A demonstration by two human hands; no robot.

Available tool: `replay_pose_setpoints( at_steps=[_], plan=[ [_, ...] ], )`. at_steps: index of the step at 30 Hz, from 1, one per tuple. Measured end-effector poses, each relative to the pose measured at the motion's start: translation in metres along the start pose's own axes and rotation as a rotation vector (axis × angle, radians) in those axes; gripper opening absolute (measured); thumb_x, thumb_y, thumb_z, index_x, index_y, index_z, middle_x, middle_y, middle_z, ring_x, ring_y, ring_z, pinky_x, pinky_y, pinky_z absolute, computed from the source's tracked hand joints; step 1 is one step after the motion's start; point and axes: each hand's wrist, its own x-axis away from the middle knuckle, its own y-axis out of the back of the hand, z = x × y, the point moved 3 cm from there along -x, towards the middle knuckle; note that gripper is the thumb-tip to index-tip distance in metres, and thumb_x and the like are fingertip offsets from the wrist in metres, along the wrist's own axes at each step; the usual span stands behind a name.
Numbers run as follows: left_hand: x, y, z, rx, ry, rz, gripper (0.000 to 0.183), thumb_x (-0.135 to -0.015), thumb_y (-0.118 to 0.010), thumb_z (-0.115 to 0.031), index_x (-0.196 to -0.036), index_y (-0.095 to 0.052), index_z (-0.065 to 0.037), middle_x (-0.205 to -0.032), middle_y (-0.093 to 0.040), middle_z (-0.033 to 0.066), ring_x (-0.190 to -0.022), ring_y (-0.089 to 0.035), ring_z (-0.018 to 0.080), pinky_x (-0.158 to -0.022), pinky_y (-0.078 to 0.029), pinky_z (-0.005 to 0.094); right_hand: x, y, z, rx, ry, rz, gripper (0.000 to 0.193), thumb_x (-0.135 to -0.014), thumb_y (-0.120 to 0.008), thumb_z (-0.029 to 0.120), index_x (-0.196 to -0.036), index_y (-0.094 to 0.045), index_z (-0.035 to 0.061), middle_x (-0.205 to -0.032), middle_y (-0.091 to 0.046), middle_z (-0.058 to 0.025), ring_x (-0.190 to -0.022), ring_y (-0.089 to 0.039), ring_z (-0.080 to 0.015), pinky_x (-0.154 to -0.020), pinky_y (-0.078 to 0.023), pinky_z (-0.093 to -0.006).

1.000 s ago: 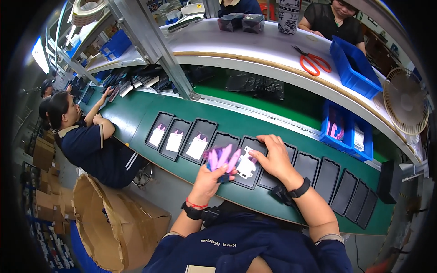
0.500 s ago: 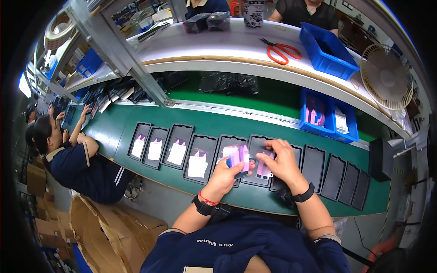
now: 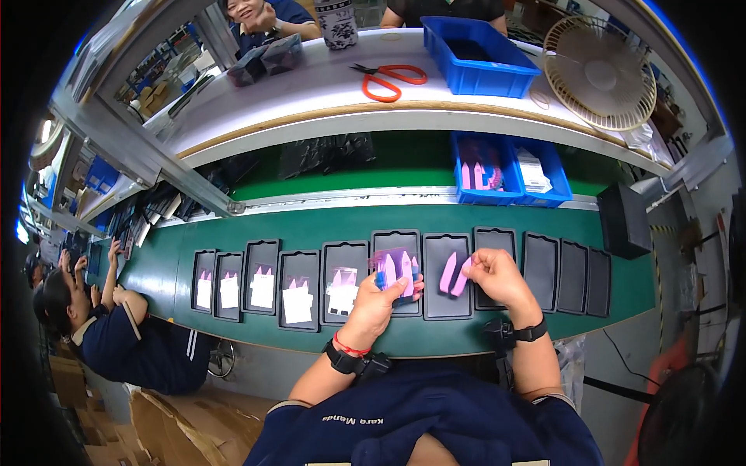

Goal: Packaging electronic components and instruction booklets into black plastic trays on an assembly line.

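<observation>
My left hand [image 3: 371,309] grips a bundle of pink pointed strips [image 3: 399,272] with blue parts and clear film around them, above one of the black trays. To its right, my right hand [image 3: 501,278] pinches the end of a pair of pink pointed strips [image 3: 451,278] over another black tray [image 3: 447,307]. I cannot tell whether this pair touches the tray's bottom. Farther left, a tray [image 3: 300,320] holds a white card [image 3: 297,304] with pink points above it; several neighbouring trays hold the same. The tray under my left hand is mostly hidden.
Black trays [image 3: 540,268] continue rightward on the green table [image 3: 420,335]. Behind them, blue bins [image 3: 488,196] hold pink pieces and white cards. On the shelf above lie red-handled scissors [image 3: 388,81], a blue box [image 3: 482,74] and a fan [image 3: 600,71]. A co-worker [image 3: 101,326] sits at left.
The view has turned, so the scene sits farther left. My right hand has moved one tray to the right and now shows a pink pair in its fingers. My left hand still holds its bundle.
</observation>
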Motion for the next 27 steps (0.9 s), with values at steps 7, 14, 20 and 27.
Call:
replay_pose_setpoints(
  at_steps=[7, 14, 20, 27],
  plan=[
    [-0.016, -0.030, 0.023, -0.054, -0.007, -0.010, 0.024, -0.081, -0.064, 0.002, -0.104, -0.057, 0.002, -0.091, -0.065, 0.0098, -0.080, -0.065, 0.0186, -0.075, -0.053, 0.0306, 0.018, 0.002, 0.030, 0.197, 0.179, -0.361, 0.028, -0.073, -0.074, 0.024, -0.079, -0.059, 0.0012, -0.059, -0.057, -0.0072, -0.053, -0.055, -0.0201, -0.051, -0.044, -0.0317],
    [-0.027, -0.064, 0.034, 0.063, 0.085, 0.136, 0.027, -0.084, -0.062, 0.000, -0.110, -0.056, 0.000, -0.099, -0.064, 0.0067, -0.087, -0.063, 0.0158, -0.082, -0.051, 0.0322, 0.023, 0.026, 0.000, -0.388, 0.087, -0.283, 0.008, -0.082, -0.065, 0.002, -0.077, -0.059, 0.0025, -0.069, -0.062, 0.0017, -0.061, -0.053, -0.0018, -0.052, -0.042, -0.0184],
    [-0.042, -0.076, 0.048, 0.015, 0.072, 0.067, 0.026, -0.083, -0.059, 0.005, -0.108, -0.057, -0.003, -0.096, -0.064, 0.0053, -0.086, -0.063, 0.0149, -0.079, -0.051, 0.0299, 0.040, 0.056, 0.002, 0.538, 0.216, -0.707, 0.034, -0.072, -0.073, 0.025, -0.093, -0.063, -0.0005, -0.077, -0.058, -0.0136, -0.071, -0.056, -0.0302, -0.063, -0.046, -0.0373],
    [-0.044, -0.116, 0.064, 0.132, 0.202, 0.169, 0.025, -0.084, -0.060, 0.000, -0.108, -0.056, -0.001, -0.098, -0.064, 0.0076, -0.087, -0.063, 0.0154, -0.081, -0.049, 0.0301, 0.051, 0.053, -0.034, -0.421, 0.088, -0.523, 0.007, -0.082, -0.066, 0.005, -0.078, -0.060, 0.0020, -0.068, -0.061, 0.0016, -0.059, -0.051, -0.0023, -0.051, -0.041, -0.0195]
  ],
)
